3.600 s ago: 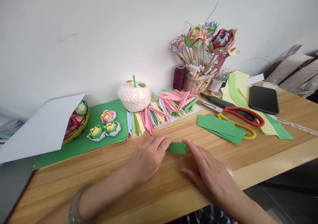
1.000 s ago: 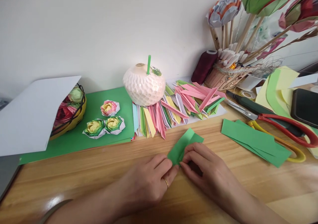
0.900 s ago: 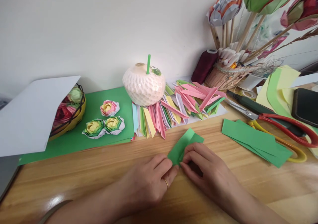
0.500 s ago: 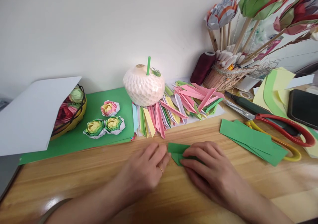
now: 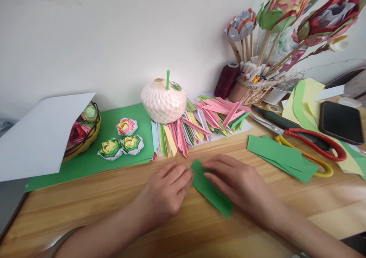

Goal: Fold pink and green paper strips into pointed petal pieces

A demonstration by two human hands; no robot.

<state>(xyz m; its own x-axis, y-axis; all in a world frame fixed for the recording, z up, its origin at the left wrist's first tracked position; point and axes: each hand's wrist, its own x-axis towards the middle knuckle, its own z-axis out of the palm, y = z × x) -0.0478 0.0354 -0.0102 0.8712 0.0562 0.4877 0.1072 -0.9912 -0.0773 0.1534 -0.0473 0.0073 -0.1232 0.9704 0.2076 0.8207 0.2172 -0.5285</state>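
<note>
A strip of green paper lies slanted on the wooden table between my hands, its far end up and to the left. At its left edge, my left hand is closed, fingers curled and fingertips against the paper near the far end. My right hand reaches in from the other side, with its fingertips on the strip's right edge; its thumb is hidden. More green paper strips lie in an overlapping stack to the right, partly over the yellow scissor handle.
Folded coloured paper pieces lie beyond my hands, beside a white textured container with a green straw. Paper flowers sit on green sheets. Red-handled scissors, a phone and a pen holder stand right.
The green strip has turned from lying crosswise with a folded-over corner to a slant, near end toward me. My right hand has shifted slightly; my left hand stays close to the same place.
</note>
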